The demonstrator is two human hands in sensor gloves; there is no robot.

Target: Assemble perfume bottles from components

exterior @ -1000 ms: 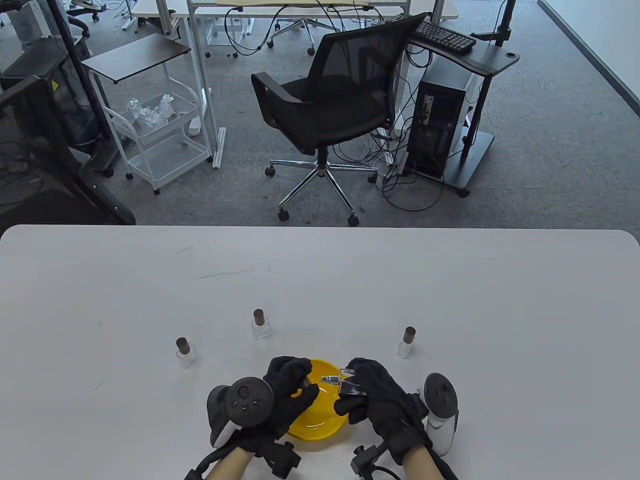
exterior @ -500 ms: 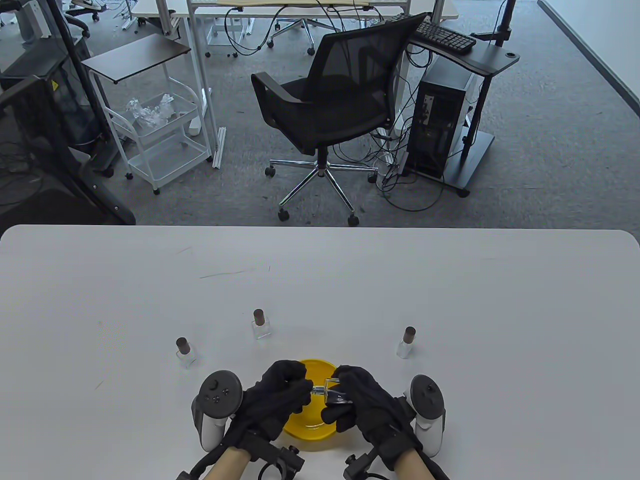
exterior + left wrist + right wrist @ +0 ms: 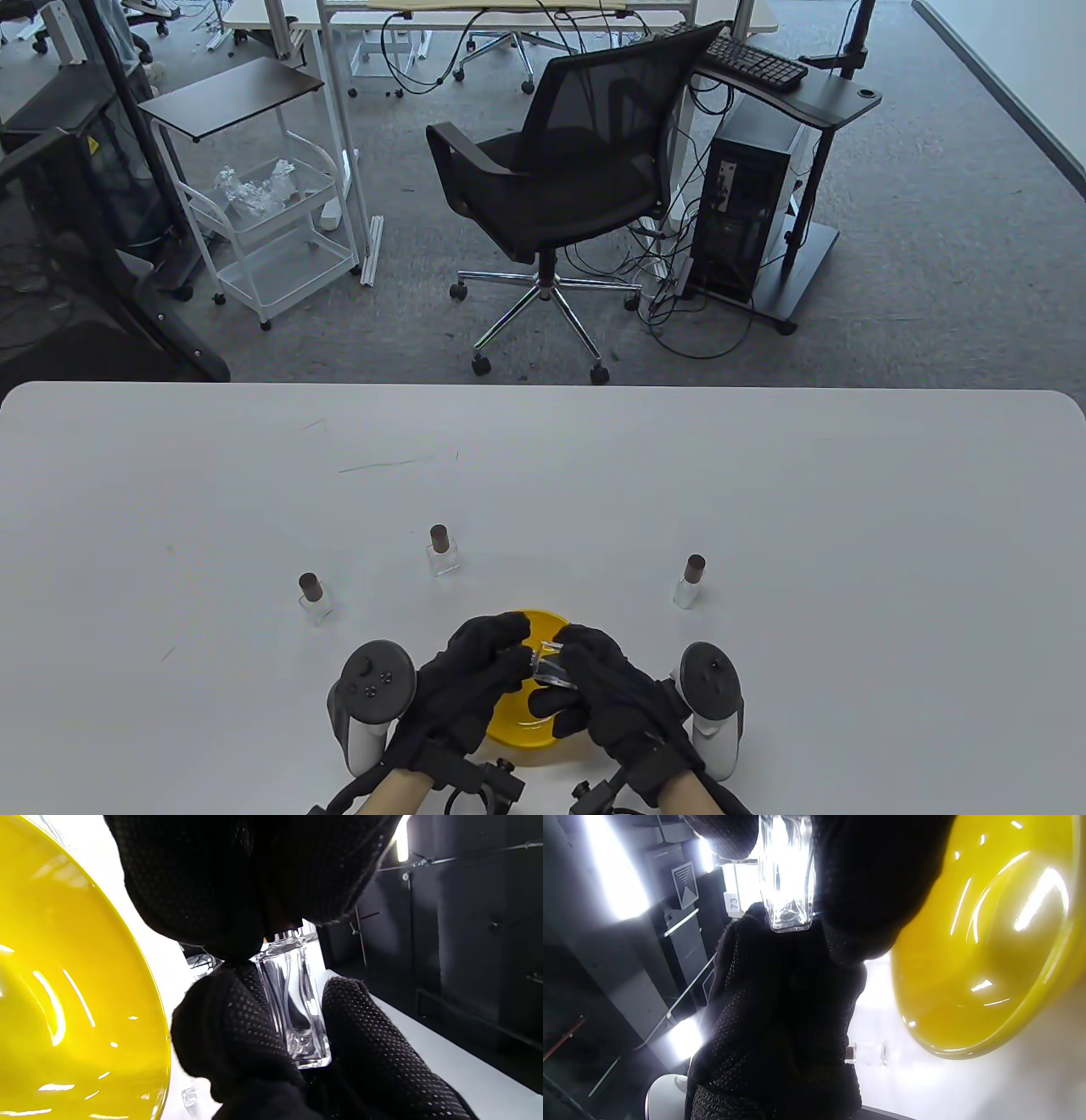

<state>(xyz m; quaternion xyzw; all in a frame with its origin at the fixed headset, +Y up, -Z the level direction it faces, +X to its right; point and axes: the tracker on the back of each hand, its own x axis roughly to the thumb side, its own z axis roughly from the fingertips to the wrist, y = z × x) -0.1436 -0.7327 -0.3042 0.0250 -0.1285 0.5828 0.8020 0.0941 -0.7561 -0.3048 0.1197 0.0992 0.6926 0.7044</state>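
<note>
Three capped little bottles stand upright on the white counter (image 3: 764,475): one at the left (image 3: 313,597), one further back in the middle (image 3: 441,550), and one off to the right (image 3: 690,581), all well apart from each other. Closer in, right at the near edge, both gloved hands meet over a yellow bowl (image 3: 519,732).

So the right hand (image 3: 604,698) grips a small clear glass bottle (image 3: 550,663), fingers (image 3: 373,1043) wrapped along its sides, holding it above the bowl rather than in it. In the left wrist view the bottle (image 3: 292,1001) sits between two dotted black fingers with its square base pointing down toward the camera. The left hand (image 3: 471,679) is bunched up right at the bottle's neck end, fingers curled tight and touching it. Whether there's a small part pinched in there I honestly can't tell, the glove covers it.

From the right wrist view the bottle (image 3: 787,874) shows up bright and glassy near the top edge, with the bowl (image 3: 988,942) just beside it on the right.
</note>
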